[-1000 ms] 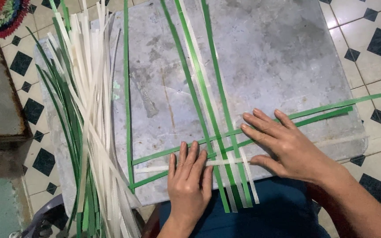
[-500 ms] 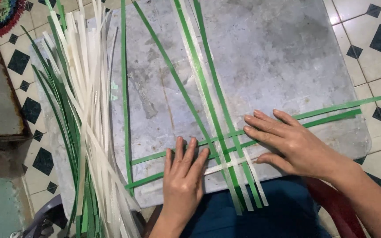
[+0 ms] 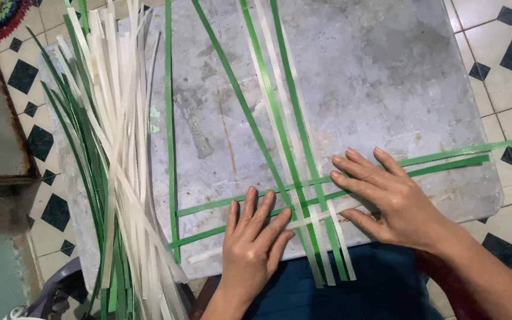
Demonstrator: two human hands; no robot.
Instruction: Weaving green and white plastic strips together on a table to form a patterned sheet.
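Left hand [image 3: 251, 242] flat, fingers spread, pressing crossing strips [image 3: 303, 204] on slab [image 3: 386, 71]. Right hand [image 3: 389, 195] flat, fingers together, just right of crossing. Long strips run away up slab; cross strips run left-right. Loose strip pile [image 3: 114, 166] left, nearer left hand.

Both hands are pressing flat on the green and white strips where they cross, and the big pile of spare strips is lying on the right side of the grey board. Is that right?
Not quite. The pile of spare strips lies on the left side of the grey board, not the right. The head view shows it. The rest holds: the left hand and right hand press flat on the crossing green and white strips.
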